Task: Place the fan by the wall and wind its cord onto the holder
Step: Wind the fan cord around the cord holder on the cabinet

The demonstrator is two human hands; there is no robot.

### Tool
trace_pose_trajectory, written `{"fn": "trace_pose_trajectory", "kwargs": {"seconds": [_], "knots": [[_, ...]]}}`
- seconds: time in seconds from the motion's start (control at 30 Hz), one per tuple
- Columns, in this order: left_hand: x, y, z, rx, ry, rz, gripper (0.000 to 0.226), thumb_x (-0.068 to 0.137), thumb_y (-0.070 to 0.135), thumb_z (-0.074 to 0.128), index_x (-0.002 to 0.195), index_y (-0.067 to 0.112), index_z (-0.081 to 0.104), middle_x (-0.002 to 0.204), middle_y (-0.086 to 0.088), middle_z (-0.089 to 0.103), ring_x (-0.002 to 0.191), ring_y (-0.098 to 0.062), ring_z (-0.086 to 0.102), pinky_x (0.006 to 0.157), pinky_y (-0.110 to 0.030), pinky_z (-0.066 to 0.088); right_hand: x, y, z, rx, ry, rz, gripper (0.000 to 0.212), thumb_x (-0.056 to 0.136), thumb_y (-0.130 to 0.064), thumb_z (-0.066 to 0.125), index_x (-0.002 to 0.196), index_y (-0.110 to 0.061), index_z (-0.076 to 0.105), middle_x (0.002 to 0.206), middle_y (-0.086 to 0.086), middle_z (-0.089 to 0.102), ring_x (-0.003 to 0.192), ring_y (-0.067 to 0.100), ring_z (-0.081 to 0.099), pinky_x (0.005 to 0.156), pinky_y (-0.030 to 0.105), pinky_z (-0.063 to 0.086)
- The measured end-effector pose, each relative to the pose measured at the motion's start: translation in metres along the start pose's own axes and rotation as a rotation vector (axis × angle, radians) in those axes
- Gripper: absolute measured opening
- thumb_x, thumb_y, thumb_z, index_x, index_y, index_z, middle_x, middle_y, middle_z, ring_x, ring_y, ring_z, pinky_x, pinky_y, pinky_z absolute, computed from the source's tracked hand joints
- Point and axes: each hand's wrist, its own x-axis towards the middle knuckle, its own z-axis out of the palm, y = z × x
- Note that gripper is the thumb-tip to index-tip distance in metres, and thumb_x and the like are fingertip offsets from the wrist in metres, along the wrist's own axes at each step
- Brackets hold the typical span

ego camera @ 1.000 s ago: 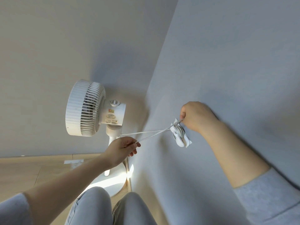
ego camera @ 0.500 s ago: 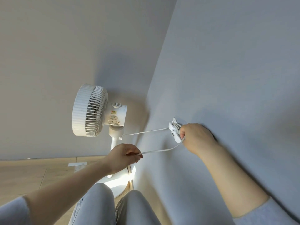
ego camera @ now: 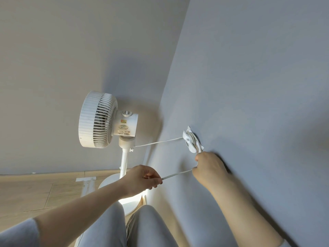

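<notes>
A white pedestal fan (ego camera: 105, 122) stands in the corner, its round base (ego camera: 128, 198) on the floor next to the grey wall (ego camera: 258, 86). Its white cord (ego camera: 158, 142) runs from the fan's neck to a white cord holder (ego camera: 191, 139) stuck on that wall, where a few turns are wrapped. Just below the holder, my right hand (ego camera: 209, 166) is shut on the cord. From there a loose stretch of cord crosses to my left hand (ego camera: 142, 179), which pinches it in front of the fan's pole.
A beige wall (ego camera: 53, 68) rises behind the fan and meets the grey wall in a corner. Wooden floor (ego camera: 26, 193) lies to the left, with a pale tape mark (ego camera: 86, 179). My knees in light trousers (ego camera: 124, 227) are at the bottom.
My right hand has carried the cord from above the holder down around it to below. My left hand has dropped lower with the cord's free stretch. The camera view has shifted right.
</notes>
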Motion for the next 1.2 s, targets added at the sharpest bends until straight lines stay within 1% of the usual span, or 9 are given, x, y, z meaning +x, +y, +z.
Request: {"fn": "trace_pose_trajectory", "kwargs": {"seconds": [0.1, 0.17, 0.23, 0.3, 0.4, 0.57, 0.67, 0.93, 1.2], "knots": [[0.001, -0.002, 0.004, -0.003, -0.005, -0.01, 0.011, 0.085, 0.021, 0.064, 0.077, 0.021, 0.071, 0.07, 0.003, 0.066, 0.06, -0.005, 0.055, 0.055, -0.014, 0.044, -0.002, 0.001, 0.013, 0.048, 0.005, 0.0, 0.021, 0.086, -0.009, 0.049, 0.103, -0.01, 0.061, 0.101, 0.008, 0.067, 0.099, 0.028, 0.063, 0.075, 0.029, 0.05], [0.002, -0.004, 0.006, -0.001, -0.006, -0.017, 0.011, 0.085, 0.021, 0.065, 0.075, 0.021, 0.071, 0.069, 0.004, 0.065, 0.059, -0.005, 0.055, 0.055, -0.015, 0.044, -0.002, 0.001, 0.023, 0.058, 0.027, -0.02, 0.018, 0.087, -0.012, 0.049, 0.101, -0.01, 0.06, 0.107, 0.01, 0.068, 0.102, 0.027, 0.063, 0.076, 0.03, 0.049], [0.003, -0.008, 0.006, 0.005, -0.001, -0.03, 0.011, 0.084, 0.022, 0.065, 0.075, 0.021, 0.071, 0.067, 0.005, 0.065, 0.059, -0.005, 0.055, 0.055, -0.015, 0.045, 0.0, 0.001, 0.03, 0.062, 0.048, -0.03, 0.007, 0.087, -0.013, 0.049, 0.087, -0.012, 0.056, 0.104, 0.01, 0.068, 0.1, 0.028, 0.063, 0.071, 0.03, 0.045], [0.003, -0.011, 0.004, 0.019, 0.009, -0.044, 0.012, 0.085, 0.024, 0.064, 0.078, 0.02, 0.073, 0.066, 0.006, 0.066, 0.058, -0.004, 0.055, 0.057, -0.016, 0.046, 0.004, 0.0, 0.038, 0.078, 0.061, -0.032, 0.027, 0.088, -0.015, 0.049, 0.064, -0.015, 0.036, 0.102, 0.011, 0.067, 0.098, 0.029, 0.063, 0.065, 0.028, 0.036], [0.004, -0.014, 0.004, 0.014, 0.032, -0.06, 0.015, 0.086, 0.024, 0.063, 0.081, 0.015, 0.073, 0.059, 0.009, 0.063, 0.054, -0.003, 0.054, 0.056, -0.014, 0.045, 0.012, -0.003, 0.047, 0.099, 0.057, -0.061, 0.042, 0.088, -0.015, 0.047, 0.058, -0.019, 0.018, 0.101, 0.012, 0.066, 0.096, 0.03, 0.062, 0.065, 0.028, 0.031], [0.012, -0.021, 0.003, 0.043, 0.073, -0.088, 0.011, 0.083, 0.026, 0.066, 0.074, 0.02, 0.069, 0.052, 0.013, 0.06, 0.052, -0.003, 0.055, 0.056, -0.014, 0.046, 0.028, -0.012, 0.054, 0.065, 0.05, -0.081, 0.03, 0.089, -0.013, 0.044, 0.063, -0.014, 0.028, 0.098, 0.012, 0.067, 0.073, 0.025, 0.047, 0.062, 0.028, 0.032], [0.02, -0.027, 0.001, 0.029, 0.106, -0.106, 0.01, 0.081, 0.022, 0.067, 0.072, 0.022, 0.068, 0.056, 0.011, 0.061, 0.051, -0.003, 0.054, 0.054, -0.014, 0.045, 0.037, -0.018, 0.056, 0.042, 0.058, -0.1, 0.011, 0.089, -0.014, 0.044, 0.08, -0.011, 0.038, 0.091, 0.011, 0.063, 0.082, 0.027, 0.057, 0.063, 0.028, 0.033], [0.042, -0.042, -0.015, -0.012, 0.288, -0.166, 0.01, 0.082, 0.018, 0.067, 0.08, 0.009, 0.069, 0.065, -0.001, 0.063, 0.049, -0.008, 0.056, 0.045, -0.01, 0.042, 0.059, -0.031, 0.052, 0.056, 0.049, -0.129, 0.011, 0.09, -0.016, 0.046, 0.081, -0.011, 0.04, 0.071, 0.0, 0.039, 0.084, 0.027, 0.055, 0.062, 0.027, 0.034], [0.071, -0.048, -0.036, -0.058, 0.374, -0.159, 0.009, 0.082, 0.02, 0.066, 0.081, 0.013, 0.071, 0.081, -0.013, 0.073, 0.071, -0.026, 0.068, 0.077, -0.042, 0.058, 0.088, -0.049, 0.048, -0.068, -0.09, -0.233, 0.035, 0.087, -0.008, 0.047, 0.058, -0.013, 0.028, 0.058, -0.002, 0.034, 0.065, 0.022, 0.043, 0.046, 0.028, 0.025]]}}
